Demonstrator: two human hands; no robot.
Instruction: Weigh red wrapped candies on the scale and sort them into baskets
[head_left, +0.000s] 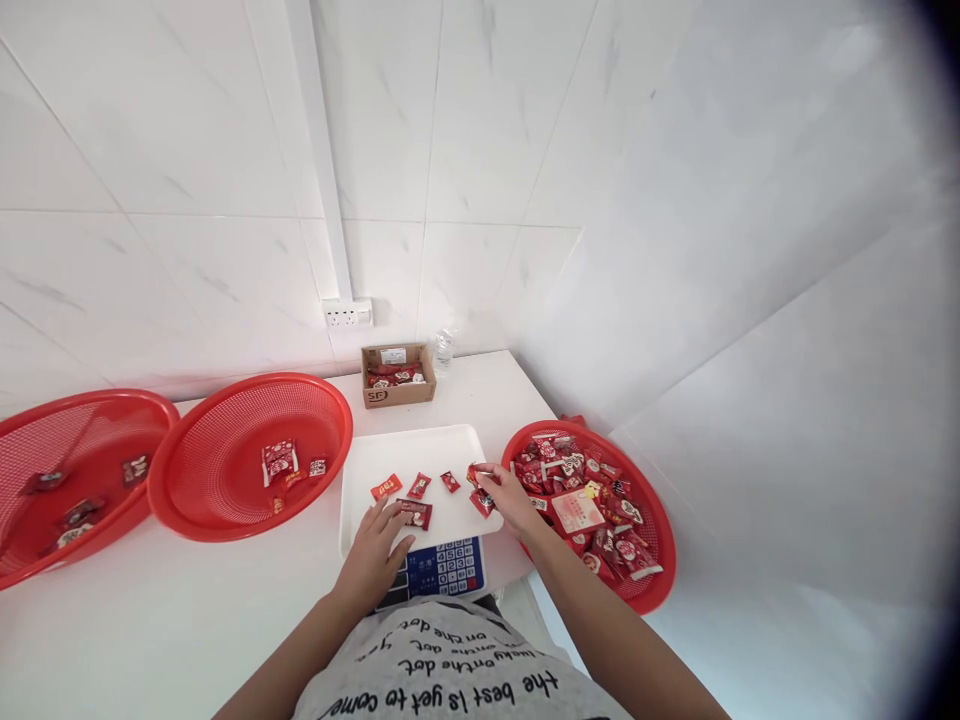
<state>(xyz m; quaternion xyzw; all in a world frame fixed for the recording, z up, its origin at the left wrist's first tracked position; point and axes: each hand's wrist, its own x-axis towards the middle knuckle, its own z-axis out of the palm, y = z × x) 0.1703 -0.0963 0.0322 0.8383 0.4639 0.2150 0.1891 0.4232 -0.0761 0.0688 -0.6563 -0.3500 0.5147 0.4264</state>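
My right hand point(506, 497) pinches a small red wrapped candy point(472, 473) over the right side of the white tray point(457, 440). Below those fingers another red packet point(482, 502) lies on the tray. My left hand point(373, 550) is open, fingers spread across the tray's front left edge, with the tips at a dark red packet point(417, 514). Farther in lie an orange-red packet point(386, 487), a red packet point(419, 485) and a small dark red candy point(450, 482). Under the tray sits a scale with a blue keypad point(454, 568).
To the right, a red basket point(660, 545) is heaped with red packets. Two red baskets point(180, 480), point(161, 405) on the left hold a few packets each. Behind the tray stand a cardboard box point(399, 395) of packets and a clear plastic bottle point(443, 350), near the tiled wall.
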